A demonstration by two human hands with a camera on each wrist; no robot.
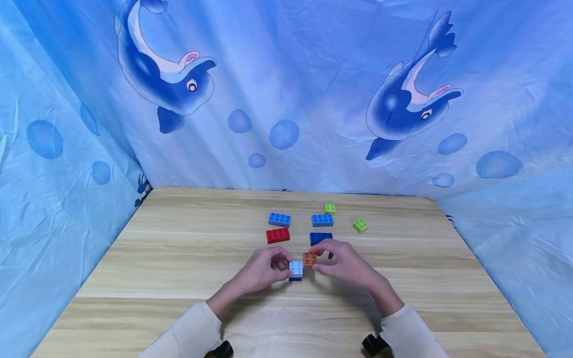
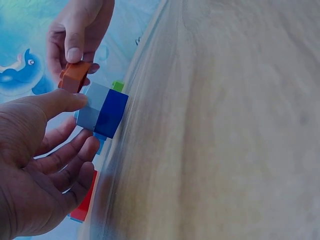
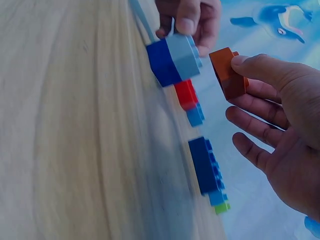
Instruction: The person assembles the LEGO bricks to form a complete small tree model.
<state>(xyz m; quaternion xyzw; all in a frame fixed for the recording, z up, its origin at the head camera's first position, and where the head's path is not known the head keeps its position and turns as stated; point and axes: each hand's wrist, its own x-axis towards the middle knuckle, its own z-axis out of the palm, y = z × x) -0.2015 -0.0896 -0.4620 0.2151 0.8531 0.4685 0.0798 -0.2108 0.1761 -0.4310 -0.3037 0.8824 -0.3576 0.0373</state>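
From the head view, the left hand (image 1: 261,271) grips a small stack (image 1: 295,271), a pale blue brick on a dark blue one, standing on the table (image 1: 179,258) near its middle. The right hand (image 1: 344,263) pinches an orange brick (image 1: 310,259) just beside the stack's top, to its right and slightly behind. Further back lie a red brick (image 1: 277,235), a dark blue brick (image 1: 320,238), two mid-blue bricks (image 1: 279,219) and (image 1: 322,220), and two green bricks (image 1: 330,208) and (image 1: 360,225). A dolphin cloth (image 1: 286,89) hangs behind.

In the left wrist view, the left hand (image 2: 40,170) has its thumb on the stack (image 2: 102,111); the other fingers curl loosely below it, so the hold is a light pinch. The right hand (image 2: 77,30) holds the orange brick (image 2: 74,76) between thumb and fingers, close to the stack's pale end.

In the right wrist view, the right hand (image 3: 280,125) pinches the orange brick (image 3: 227,72) by thumb and forefinger, the remaining fingers spread. The stack (image 3: 175,60) sits on the table, held by the left hand (image 3: 192,20), a small gap between it and the orange brick. The red brick (image 3: 186,94) and dark blue brick (image 3: 204,165) lie beyond
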